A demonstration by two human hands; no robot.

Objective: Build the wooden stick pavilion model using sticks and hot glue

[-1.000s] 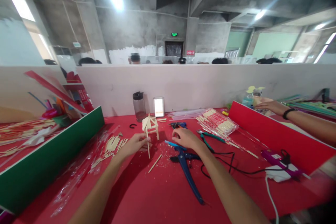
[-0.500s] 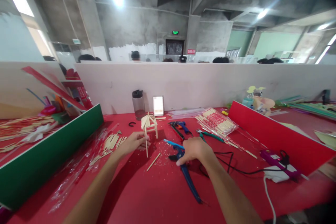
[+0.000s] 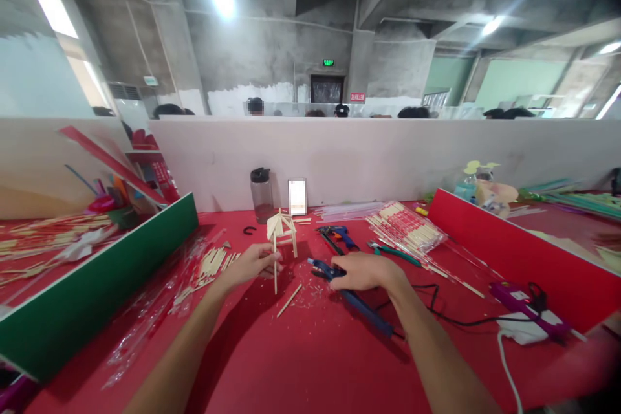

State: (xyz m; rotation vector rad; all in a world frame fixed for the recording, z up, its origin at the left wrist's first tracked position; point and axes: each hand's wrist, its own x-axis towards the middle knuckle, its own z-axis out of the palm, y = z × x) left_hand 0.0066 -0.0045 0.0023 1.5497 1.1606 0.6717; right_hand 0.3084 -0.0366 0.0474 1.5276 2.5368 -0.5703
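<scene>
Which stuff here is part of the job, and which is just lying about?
Part of the job:
- stick model, in the left hand
- cutter, in the right hand
- loose stick and short sticks, likely material
- glue gun, probably; untouched

Seemingly just lying about:
- bottle
- phone
- clear wrappers

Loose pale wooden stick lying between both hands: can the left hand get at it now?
Probably not without letting go: the left hand holds the small pale wooden-stick model, though nothing else visibly blocks the loose stick.
</scene>
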